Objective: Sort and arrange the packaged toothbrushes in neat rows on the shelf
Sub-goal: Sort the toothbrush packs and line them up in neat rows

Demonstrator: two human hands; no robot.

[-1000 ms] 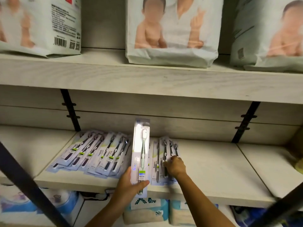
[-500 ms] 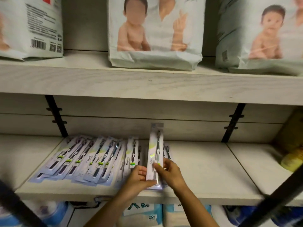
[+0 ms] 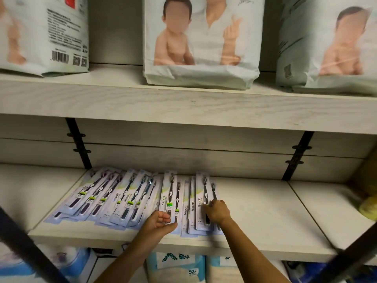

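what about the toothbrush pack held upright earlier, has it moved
Yes, down toward the shelf: the toothbrush pack lies flat atop a stack, under the right hand.

Overlapped toothbrush packs (image 3: pixel 126 201) partly hidden; yellow object (image 3: pixel 370 207) at edge blurred.

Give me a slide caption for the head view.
Right hand rests on the rightmost white-carded toothbrush pack on the pale wooden shelf; left hand loosely curled.
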